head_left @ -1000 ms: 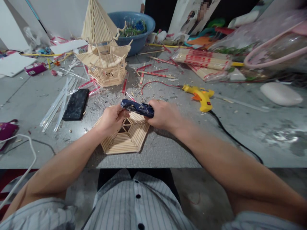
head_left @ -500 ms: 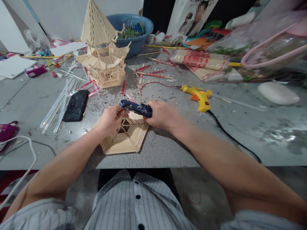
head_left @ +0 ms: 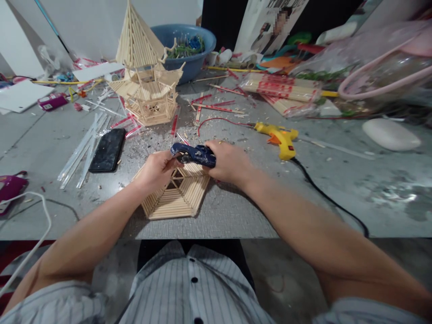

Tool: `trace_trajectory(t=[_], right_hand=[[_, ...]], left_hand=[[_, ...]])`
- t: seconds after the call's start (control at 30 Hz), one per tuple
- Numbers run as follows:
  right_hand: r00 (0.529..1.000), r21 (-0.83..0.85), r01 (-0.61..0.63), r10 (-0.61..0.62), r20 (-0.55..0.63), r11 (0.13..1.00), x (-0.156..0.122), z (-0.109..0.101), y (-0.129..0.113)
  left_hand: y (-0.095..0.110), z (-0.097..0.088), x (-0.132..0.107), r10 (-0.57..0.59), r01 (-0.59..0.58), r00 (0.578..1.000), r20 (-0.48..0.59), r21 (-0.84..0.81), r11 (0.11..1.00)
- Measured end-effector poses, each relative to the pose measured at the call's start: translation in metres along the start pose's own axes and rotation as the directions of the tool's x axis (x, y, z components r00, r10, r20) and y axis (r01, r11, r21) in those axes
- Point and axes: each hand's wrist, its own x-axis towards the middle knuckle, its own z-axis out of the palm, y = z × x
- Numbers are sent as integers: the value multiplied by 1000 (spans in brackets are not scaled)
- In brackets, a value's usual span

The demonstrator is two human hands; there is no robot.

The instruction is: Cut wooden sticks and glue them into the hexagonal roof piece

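Note:
My right hand [head_left: 227, 159] is wrapped round the handles of dark blue hand cutters [head_left: 197, 154], whose curved head points left. At that head, my left hand [head_left: 155, 168] is closed in a pinch. Whatever lies between its fingers is hidden. Beneath both hands a six-sided frame of wooden sticks [head_left: 172, 207] rests on the table, with rows of sticks around an open, spoked middle. Its far left side is partly covered by my left hand. Behind it stands a stick-built pagoda [head_left: 151, 96] with a pointed roof.
Right of my hands lies a yellow glue gun [head_left: 278, 138] with a black cord. A black phone [head_left: 107, 150] and clear glue sticks [head_left: 79, 148] lie left. Farther back are a blue basin [head_left: 192, 65] and bagged sticks [head_left: 283, 85]. Scraps litter the grey table [head_left: 320, 193].
The cutters have tilted slightly and a gap now shows under their curved head. Both hands stay over the six-sided frame. The view has shifted a little.

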Motion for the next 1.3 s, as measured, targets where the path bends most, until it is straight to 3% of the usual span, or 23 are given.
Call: trace_trajectory(t=[0.2,0.37,0.47,0.7,0.9,1.07,1.17,1.3], right_hand=[[998,33,39,-38,-54,999,1,5,2],[990,64,95,-88,-108,993,1,9,5],[996,55,56,-52,-73,997,-1,7,4],[996,-11,-83,83,41,996,-3,-6,-6],[992,-60,-105,109,70,993,-1,-9,-10],[989,-81,-127,132,61,989,4,-7,-9],[983,-48,-182,182,5,982,7,-8,-6],[966,28,-223,225,-131,974,9,-5,2]], left_hand=[[-2,1,0,20,-14,999,35,-167,986],[4,0,2,-29,87,988,150,-393,916],[7,-1,3,-57,132,983,174,-456,880],[6,-4,1,-101,135,987,122,-317,939],[5,-4,1,-101,109,993,65,-149,983],[4,-4,4,8,-7,999,-53,29,1000],[1,-6,10,96,-89,992,-76,97,991],[-5,-11,16,78,-66,987,-139,89,994]])
